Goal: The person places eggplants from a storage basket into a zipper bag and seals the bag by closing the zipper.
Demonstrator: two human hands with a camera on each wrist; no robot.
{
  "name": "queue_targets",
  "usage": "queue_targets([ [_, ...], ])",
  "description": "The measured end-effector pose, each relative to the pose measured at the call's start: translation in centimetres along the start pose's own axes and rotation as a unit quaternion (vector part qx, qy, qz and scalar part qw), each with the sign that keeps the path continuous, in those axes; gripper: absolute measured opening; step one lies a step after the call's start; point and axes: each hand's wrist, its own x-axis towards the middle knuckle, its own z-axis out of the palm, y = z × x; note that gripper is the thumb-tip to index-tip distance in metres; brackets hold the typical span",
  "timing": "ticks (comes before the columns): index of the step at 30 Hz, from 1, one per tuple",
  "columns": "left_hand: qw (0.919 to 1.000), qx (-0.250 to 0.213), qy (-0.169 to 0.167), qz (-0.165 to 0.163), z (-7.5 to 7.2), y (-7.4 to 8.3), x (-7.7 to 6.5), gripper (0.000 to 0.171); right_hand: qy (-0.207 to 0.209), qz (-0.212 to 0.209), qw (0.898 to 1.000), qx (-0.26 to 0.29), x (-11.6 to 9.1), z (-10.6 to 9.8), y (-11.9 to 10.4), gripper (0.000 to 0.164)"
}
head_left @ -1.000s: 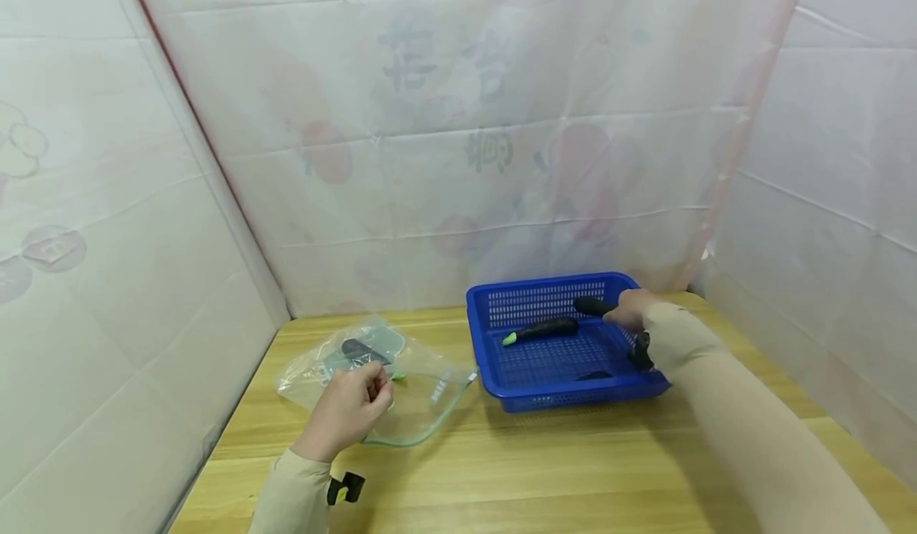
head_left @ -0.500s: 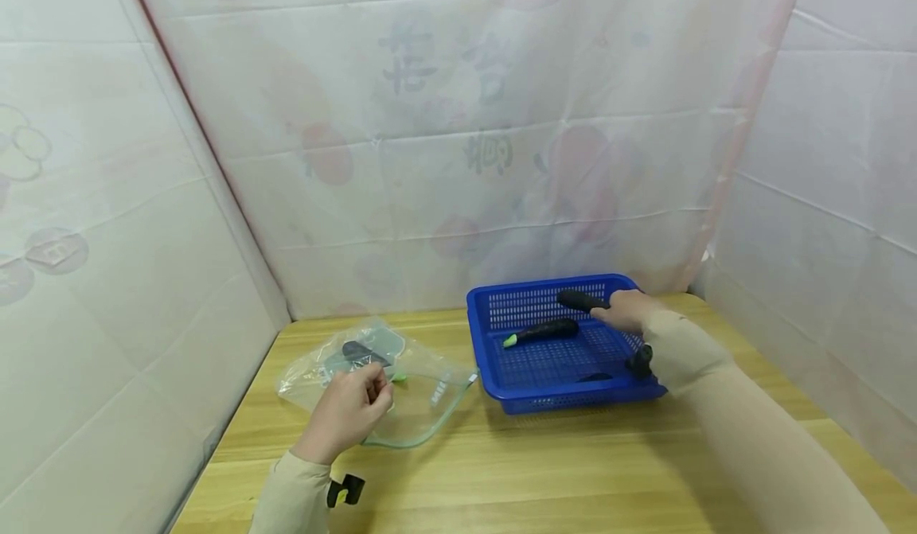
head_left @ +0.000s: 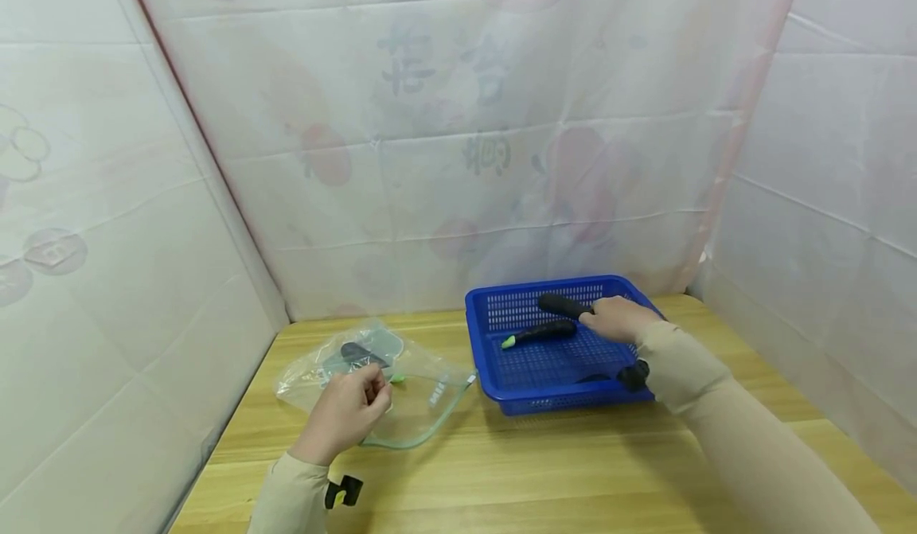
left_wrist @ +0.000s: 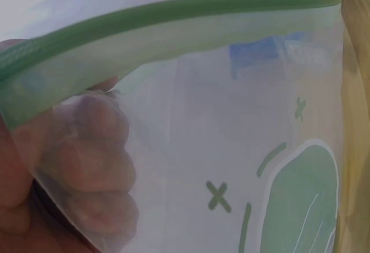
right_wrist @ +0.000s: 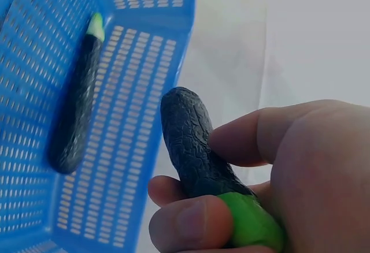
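Observation:
My right hand (head_left: 618, 319) grips a dark eggplant (head_left: 561, 305) near its green stem end (right_wrist: 248, 221) and holds it over the blue basket. A second eggplant (right_wrist: 78, 103) lies in the basket, and part of another dark piece (head_left: 593, 378) shows near its front wall. My left hand (head_left: 349, 408) holds a clear zip bag (head_left: 423, 407) by its green-edged mouth (left_wrist: 173, 10). In the left wrist view, curled fingers (left_wrist: 95, 166) show through the plastic. A dark eggplant (head_left: 364, 354) shows through the bag.
The blue plastic basket (head_left: 494, 399) stands at the back right of the wooden table (head_left: 487, 478). Pale printed cloth (head_left: 430, 200) hangs behind and on both sides. A black wrist mount (head_left: 344, 492) sits on the left sleeve.
My right hand has moved left with the eggplant, from the basket's right side towards its middle. The left hand and the bag stay in place.

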Motion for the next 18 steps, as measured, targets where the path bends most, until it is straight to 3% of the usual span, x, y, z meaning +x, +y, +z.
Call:
queue_targets([
  [18, 1.0, 0.002, 0.008, 0.005, -0.1, -0.1, -0.1, 0.026, 0.057, -0.034, 0.998, 0.01, -2.7, 0.6, -3.4, 0.029],
])
